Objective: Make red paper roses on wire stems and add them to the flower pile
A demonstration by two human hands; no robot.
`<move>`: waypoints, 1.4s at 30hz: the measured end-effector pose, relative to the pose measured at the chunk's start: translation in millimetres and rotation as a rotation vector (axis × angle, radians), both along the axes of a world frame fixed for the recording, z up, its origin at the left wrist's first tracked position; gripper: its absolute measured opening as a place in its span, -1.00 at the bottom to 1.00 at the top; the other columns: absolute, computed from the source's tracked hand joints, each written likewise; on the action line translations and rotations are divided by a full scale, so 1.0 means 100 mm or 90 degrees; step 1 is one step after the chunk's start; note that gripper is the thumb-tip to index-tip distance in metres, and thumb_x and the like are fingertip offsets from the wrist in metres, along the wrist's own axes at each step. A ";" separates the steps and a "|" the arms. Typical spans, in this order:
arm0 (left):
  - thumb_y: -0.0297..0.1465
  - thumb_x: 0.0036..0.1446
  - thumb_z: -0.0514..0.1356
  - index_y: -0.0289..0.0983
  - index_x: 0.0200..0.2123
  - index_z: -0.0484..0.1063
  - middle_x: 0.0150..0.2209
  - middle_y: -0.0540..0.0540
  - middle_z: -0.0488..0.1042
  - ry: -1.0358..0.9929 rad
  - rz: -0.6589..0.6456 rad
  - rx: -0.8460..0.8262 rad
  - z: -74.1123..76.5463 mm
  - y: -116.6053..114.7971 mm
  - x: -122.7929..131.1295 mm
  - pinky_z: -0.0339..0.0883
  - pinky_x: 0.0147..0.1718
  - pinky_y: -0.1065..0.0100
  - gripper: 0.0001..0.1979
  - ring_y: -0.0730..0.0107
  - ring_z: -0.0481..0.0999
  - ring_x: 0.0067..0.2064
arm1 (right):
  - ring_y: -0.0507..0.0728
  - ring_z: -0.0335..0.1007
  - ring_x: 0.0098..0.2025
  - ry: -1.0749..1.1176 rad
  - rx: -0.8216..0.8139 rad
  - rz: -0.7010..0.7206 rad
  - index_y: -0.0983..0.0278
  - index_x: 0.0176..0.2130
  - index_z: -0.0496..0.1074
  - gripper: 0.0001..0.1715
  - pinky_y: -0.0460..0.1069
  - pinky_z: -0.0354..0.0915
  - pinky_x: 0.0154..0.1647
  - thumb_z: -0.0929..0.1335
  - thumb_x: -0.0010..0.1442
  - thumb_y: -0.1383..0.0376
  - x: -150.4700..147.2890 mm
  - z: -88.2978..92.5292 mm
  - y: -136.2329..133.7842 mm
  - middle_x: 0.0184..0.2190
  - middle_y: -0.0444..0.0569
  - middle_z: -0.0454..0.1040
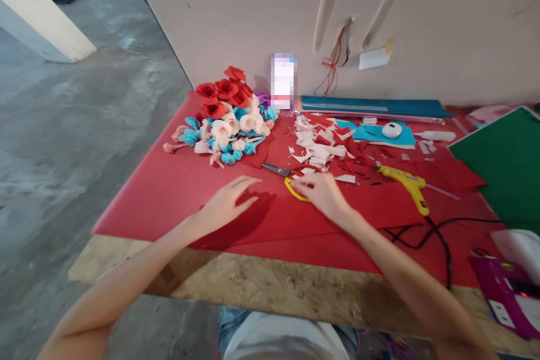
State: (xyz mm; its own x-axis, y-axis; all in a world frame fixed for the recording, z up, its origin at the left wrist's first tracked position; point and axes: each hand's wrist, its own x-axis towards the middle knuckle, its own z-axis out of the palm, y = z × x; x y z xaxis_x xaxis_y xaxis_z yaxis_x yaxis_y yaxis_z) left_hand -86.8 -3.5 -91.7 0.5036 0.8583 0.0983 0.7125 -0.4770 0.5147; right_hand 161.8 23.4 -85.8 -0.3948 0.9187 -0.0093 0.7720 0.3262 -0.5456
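Observation:
My left hand [230, 202] hovers over the red paper [270, 219] near the table's front, its fingers stretched out and thumb apart, holding nothing. Scissors [276, 169] with yellow and red handles point left in the middle of the table. At their handles is my right hand [323, 194], fingers curled in a pinch against the yellow loop; part of the grip is hidden behind the hand. Beyond my left hand lies a heap of paper flowers, with red flowers [225, 89], white flowers [221, 132] and blue flowers [228, 157].
White and red paper scraps [316, 146] lie behind the scissors. A yellow glue gun [405, 180] with a black cable [442, 242] rests at right. A phone [282, 81] leans on the wall. Further right are a green board [502, 169] and a purple device [502, 292].

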 end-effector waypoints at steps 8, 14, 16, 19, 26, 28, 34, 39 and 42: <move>-0.13 0.13 0.09 -0.28 -0.15 0.41 -0.17 -0.19 0.45 0.151 0.139 -0.051 -0.02 -0.11 -0.59 0.33 -0.14 0.15 -0.64 0.09 0.47 -0.15 | 0.17 0.35 -0.01 -0.115 0.086 -0.097 0.32 0.04 0.31 -0.60 0.13 0.30 -0.03 0.32 0.21 0.27 0.52 0.12 0.80 0.02 0.08 0.38; -0.16 0.09 0.10 -0.22 -0.31 0.44 -0.24 -0.11 0.49 0.180 0.134 -0.082 -0.16 -0.18 -0.75 0.37 -0.19 0.25 -0.73 0.20 0.51 -0.20 | 0.27 0.41 -0.09 -0.192 0.138 -0.266 0.30 -0.10 0.46 -0.67 0.07 0.28 -0.17 0.22 0.23 0.26 0.89 0.31 0.28 -0.11 0.10 0.50; -0.14 0.09 0.09 -0.21 -0.39 0.42 -0.27 -0.09 0.49 0.169 0.142 -0.080 -0.17 -0.19 -0.73 0.37 -0.20 0.27 -0.73 0.22 0.52 -0.22 | 0.26 0.44 -0.17 -0.219 0.139 -0.337 0.27 -0.17 0.49 -0.69 0.05 0.28 -0.26 0.23 0.21 0.23 1.09 0.33 -0.02 -0.17 0.06 0.53; -0.07 0.03 0.12 -0.20 -0.29 0.40 -0.21 -0.11 0.50 0.133 0.183 -0.056 -0.20 -0.19 -0.71 0.38 -0.18 0.27 -0.67 0.19 0.52 -0.18 | 0.29 0.42 -0.18 -0.258 0.139 -0.440 0.31 -0.22 0.48 -0.66 0.07 0.25 -0.32 0.19 0.22 0.23 1.41 0.23 -0.42 -0.20 0.13 0.51; -0.07 0.02 0.14 -0.19 -0.36 0.40 -0.26 -0.07 0.52 0.088 0.142 -0.078 -0.24 -0.17 -0.73 0.39 -0.20 0.36 -0.69 0.24 0.54 -0.21 | 0.23 0.41 -0.29 -0.238 0.072 -0.522 0.33 -0.24 0.44 -0.59 0.03 0.22 -0.41 0.23 0.16 0.08 1.86 -0.16 -0.70 -0.30 0.11 0.48; -0.08 0.00 0.16 -0.18 -0.40 0.38 -0.28 -0.05 0.53 0.091 0.157 -0.074 -0.24 -0.18 -0.74 0.40 -0.23 0.38 -0.72 0.24 0.55 -0.23 | 0.19 0.40 -0.37 -0.216 0.053 -0.539 0.30 -0.29 0.44 -0.61 0.00 0.19 -0.45 0.25 0.13 0.05 1.90 -0.22 -0.68 -0.39 0.04 0.49; -0.02 -0.11 0.20 -0.15 -0.30 0.44 -0.35 0.01 0.57 0.069 0.256 -0.117 -0.20 -0.21 -0.75 0.44 -0.27 0.42 -0.62 0.24 0.58 -0.28 | 0.18 0.37 -0.45 -0.175 0.047 -0.596 0.29 -0.36 0.44 -0.60 0.00 0.11 -0.51 0.30 0.04 0.00 1.96 -0.31 -0.61 -0.46 0.03 0.46; 0.01 -0.15 0.21 -0.11 -0.34 0.51 -0.31 0.03 0.60 0.081 0.300 -0.104 -0.10 -0.23 -0.73 0.43 -0.16 0.34 -0.62 0.15 0.57 -0.18 | 0.18 0.35 -0.41 -0.071 0.099 -0.610 0.27 -0.41 0.40 -0.67 0.02 0.18 -0.43 0.35 -0.02 0.05 1.97 -0.32 -0.60 -0.44 0.02 0.44; 0.03 -0.11 0.17 -0.10 -0.38 0.54 -0.26 0.03 0.60 0.072 0.291 -0.104 -0.05 -0.24 -0.71 0.40 -0.09 0.29 -0.62 0.13 0.56 -0.14 | 0.17 0.37 -0.38 0.033 0.144 -0.619 0.26 -0.41 0.38 -0.67 0.04 0.24 -0.34 0.33 0.01 0.04 1.93 -0.28 -0.62 -0.42 0.01 0.45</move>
